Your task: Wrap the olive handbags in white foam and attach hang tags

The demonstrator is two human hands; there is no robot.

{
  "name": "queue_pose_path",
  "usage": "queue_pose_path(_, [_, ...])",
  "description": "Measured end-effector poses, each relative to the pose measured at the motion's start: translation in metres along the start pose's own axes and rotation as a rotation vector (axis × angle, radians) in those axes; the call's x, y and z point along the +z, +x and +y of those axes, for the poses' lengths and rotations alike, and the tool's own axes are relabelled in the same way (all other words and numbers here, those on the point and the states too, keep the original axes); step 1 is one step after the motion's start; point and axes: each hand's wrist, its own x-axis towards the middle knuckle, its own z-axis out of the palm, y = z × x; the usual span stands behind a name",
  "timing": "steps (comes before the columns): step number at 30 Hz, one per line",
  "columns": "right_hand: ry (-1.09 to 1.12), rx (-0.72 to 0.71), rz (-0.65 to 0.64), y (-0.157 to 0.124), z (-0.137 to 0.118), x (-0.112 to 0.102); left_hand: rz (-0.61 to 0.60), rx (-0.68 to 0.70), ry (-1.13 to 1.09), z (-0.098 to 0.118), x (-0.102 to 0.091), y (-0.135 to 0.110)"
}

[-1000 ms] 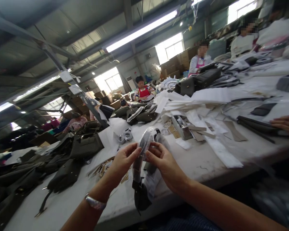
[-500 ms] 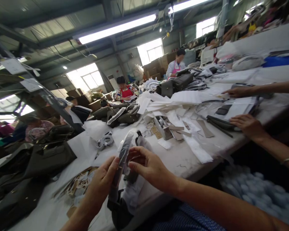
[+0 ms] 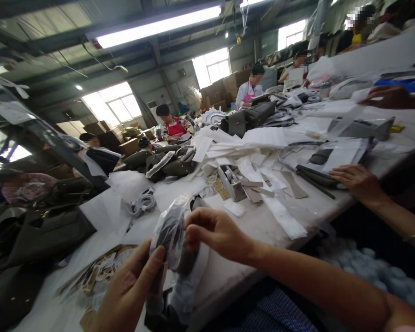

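Observation:
A dark bag strap [image 3: 166, 235], looped and wrapped in clear plastic film, is held up in front of me above the table's near edge. My left hand [image 3: 129, 281] grips its left side, the thumb pressed on the film. On the other side my right hand [image 3: 214, 233] has its fingers curled and pinched against the wrapping. Its fingertips are partly hidden by the strap. The lower end of the strap hangs down to a dark piece [image 3: 162, 318] at the bottom of the view.
White foam sheets [image 3: 224, 152], a small grey box [image 3: 231, 182] and a coiled grey cord [image 3: 141, 203] lie on the table. Dark bags [image 3: 51, 230] are piled at left. A co-worker's hand [image 3: 356, 182] rests on a dark bag at right. Other people sit farther back.
The strap has turned, showing more of its film-covered face, and moved slightly left with my left hand. The co-worker's far hand has moved away, lifting tape or film at the right.

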Motion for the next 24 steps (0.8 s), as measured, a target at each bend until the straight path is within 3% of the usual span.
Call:
queue_pose_path(1, [-0.079,-0.035,0.022,0.0,0.0,-0.02,0.033,-0.02,-0.03,-0.003,-0.003,0.002])
queue_pose_path(3, [-0.406,-0.117,0.23,0.001,0.003,-0.074,0.118,-0.067,-0.155,-0.01,-0.011,0.009])
queue_pose_path(5, [-0.821,-0.085,0.479,0.007,0.01,-0.136,0.18,-0.109,-0.328,-0.013,-0.016,0.019])
queue_pose_path(6, [-1.08,-0.021,0.531,0.012,0.013,-0.166,0.195,-0.122,-0.411,-0.013,-0.018,0.024])
queue_pose_path(9, [-1.295,0.063,0.554,0.027,0.025,-0.236,0.178,-0.141,-0.572,-0.009,-0.014,0.034])
queue_pose_path(11, [-1.368,0.102,0.519,0.034,0.032,-0.261,0.125,-0.137,-0.589,-0.005,-0.008,0.036])
queue_pose_path(15, [-1.472,0.167,0.464,0.037,0.04,-0.277,0.004,-0.085,-0.47,-0.005,0.0,0.029])
queue_pose_path(19, [-1.483,0.16,0.505,0.026,0.033,-0.274,-0.021,-0.075,-0.382,-0.013,-0.004,0.025])
queue_pose_path(22, [-1.381,0.13,0.517,0.016,0.018,-0.249,-0.022,-0.088,-0.404,-0.014,-0.005,0.027])
queue_pose_path(24, [-1.162,0.135,0.422,0.009,0.005,-0.216,-0.029,-0.076,-0.446,-0.013,-0.004,0.03])
